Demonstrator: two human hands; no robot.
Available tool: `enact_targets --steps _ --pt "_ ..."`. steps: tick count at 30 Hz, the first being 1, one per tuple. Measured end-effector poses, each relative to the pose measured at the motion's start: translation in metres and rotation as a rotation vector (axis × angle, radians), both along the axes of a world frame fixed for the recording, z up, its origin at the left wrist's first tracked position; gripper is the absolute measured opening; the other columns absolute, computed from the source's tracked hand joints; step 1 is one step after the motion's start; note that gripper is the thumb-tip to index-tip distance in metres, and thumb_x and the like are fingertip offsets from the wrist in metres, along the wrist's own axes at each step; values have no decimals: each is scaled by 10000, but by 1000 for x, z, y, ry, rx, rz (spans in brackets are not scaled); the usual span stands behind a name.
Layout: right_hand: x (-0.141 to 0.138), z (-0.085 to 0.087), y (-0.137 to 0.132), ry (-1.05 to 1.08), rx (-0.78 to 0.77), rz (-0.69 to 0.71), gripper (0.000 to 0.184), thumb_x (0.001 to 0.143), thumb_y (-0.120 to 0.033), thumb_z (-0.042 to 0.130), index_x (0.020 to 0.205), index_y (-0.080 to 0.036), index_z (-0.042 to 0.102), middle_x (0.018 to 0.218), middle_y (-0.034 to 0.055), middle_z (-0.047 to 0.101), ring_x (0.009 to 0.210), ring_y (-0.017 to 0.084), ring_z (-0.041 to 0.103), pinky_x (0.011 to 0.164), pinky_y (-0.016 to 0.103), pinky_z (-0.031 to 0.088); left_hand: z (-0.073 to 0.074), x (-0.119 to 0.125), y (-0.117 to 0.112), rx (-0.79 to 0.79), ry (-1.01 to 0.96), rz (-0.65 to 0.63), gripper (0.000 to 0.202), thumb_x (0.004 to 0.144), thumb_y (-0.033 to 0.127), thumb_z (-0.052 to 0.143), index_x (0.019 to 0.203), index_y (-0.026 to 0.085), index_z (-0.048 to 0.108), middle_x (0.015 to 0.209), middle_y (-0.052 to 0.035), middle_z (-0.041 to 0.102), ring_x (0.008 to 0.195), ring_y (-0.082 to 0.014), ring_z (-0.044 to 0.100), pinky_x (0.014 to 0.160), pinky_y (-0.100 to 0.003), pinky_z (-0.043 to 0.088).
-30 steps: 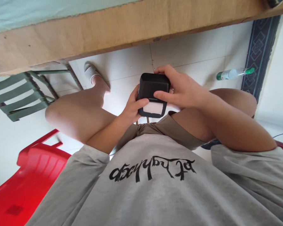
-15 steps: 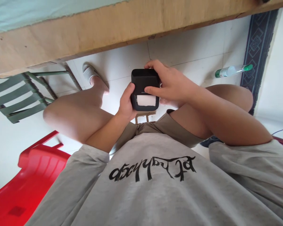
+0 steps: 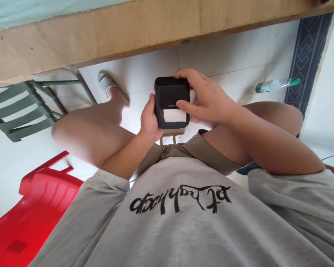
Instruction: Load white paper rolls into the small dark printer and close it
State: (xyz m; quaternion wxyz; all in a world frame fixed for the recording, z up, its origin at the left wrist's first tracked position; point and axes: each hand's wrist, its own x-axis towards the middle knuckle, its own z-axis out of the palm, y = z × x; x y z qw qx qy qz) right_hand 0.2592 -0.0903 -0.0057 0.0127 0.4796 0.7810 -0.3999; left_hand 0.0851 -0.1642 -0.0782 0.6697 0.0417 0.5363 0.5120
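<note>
A small black box-shaped device with a white paper roll showing in its opening is held above my lap between both hands. My left hand grips its left side, thumb on the edge. My right hand wraps over the top right corner, with a finger pressed on the front just above the white paper. My knees spread to either side below it.
A wooden table edge runs across the top. A green slatted chair stands at left, a red plastic chair lower left. A green-capped bottle lies on the white tiled floor by a dark patterned mat.
The device moved left and a little farther from me, then steadied. My right fingers shifted down onto its front above the paper. The left thumb slid from the front to the side.
</note>
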Motion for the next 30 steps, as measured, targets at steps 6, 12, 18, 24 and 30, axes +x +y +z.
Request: enact_targets --steps 6,12,18,24,30 --pt "-1 7 -2 -4 -32 37 699 967 -443 548 1616 -213 424 1658 126 513 1461 242 577 1187 414 566 2 -3 -3 -4 18 -47 421 1041 618 612 1051 223 760 1032 -48 834 1152 -252 808 979 -365 663" --pt "0 3 -5 6 35 94 857 877 -432 660 1654 -201 381 1672 140 482 1510 294 550 1203 464 573 8 -1 1 -26 13 -55 383 1053 562 603 986 211 743 942 -37 803 1097 -233 807 956 -356 669" --pt "2 18 -3 5 262 79 509 988 -441 549 1446 -251 659 1495 110 637 1379 215 609 1216 406 546 15 3 2 -35 15 -72 331 1052 433 578 835 203 675 769 -6 712 890 -186 776 769 -291 622" --pt "0 25 -7 -285 524 -101 577 1062 -257 248 1143 -291 818 1247 88 741 1291 229 622 1147 461 486 6 1 -7 50 -42 -280 339 869 492 832 1013 220 691 809 2 720 795 -178 739 650 -271 543" --pt "-12 25 -12 -509 251 67 516 1085 -321 276 1301 -301 744 1384 23 725 992 160 650 774 329 369 0 4 -7 65 -17 -273 532 930 749 708 1029 231 643 922 -37 720 1024 -243 773 858 -348 607"
